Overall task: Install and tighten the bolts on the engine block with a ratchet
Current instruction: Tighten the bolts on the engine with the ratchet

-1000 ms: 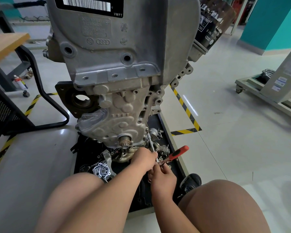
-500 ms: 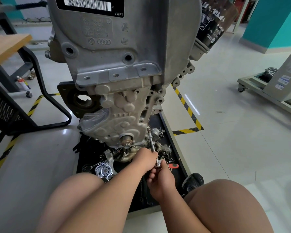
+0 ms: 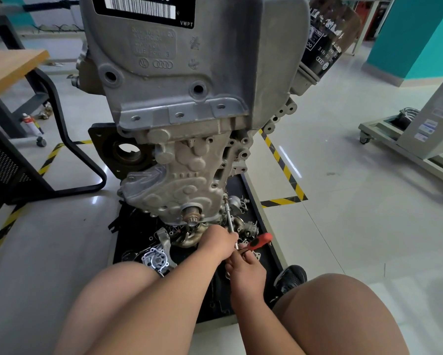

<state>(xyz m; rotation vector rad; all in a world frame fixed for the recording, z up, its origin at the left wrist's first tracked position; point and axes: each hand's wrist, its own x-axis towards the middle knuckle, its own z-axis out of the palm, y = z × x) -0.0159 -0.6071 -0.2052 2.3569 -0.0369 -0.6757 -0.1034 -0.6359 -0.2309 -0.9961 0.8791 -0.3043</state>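
Note:
A grey aluminium engine block (image 3: 189, 103) stands upright in front of me over a black tray (image 3: 260, 208). A ratchet with a red handle (image 3: 260, 240) and a long steel extension (image 3: 228, 213) reaches up to the block's lower right edge, where the bolt itself is too small to make out. My left hand (image 3: 220, 242) grips the extension near the ratchet head. My right hand (image 3: 246, 267) holds the red handle, which points to the right.
The tray holds several loose metal parts, among them a water pump (image 3: 156, 260). A black oil filter (image 3: 325, 44) sticks out at the block's upper right. A wooden table (image 3: 7, 67) with a black frame stands left, a wheeled cart (image 3: 407, 139) right. My knees frame the bottom.
The red handle swung in toward my right hand half a second ago, and has now swung back out to the right. My left hand stays on the extension.

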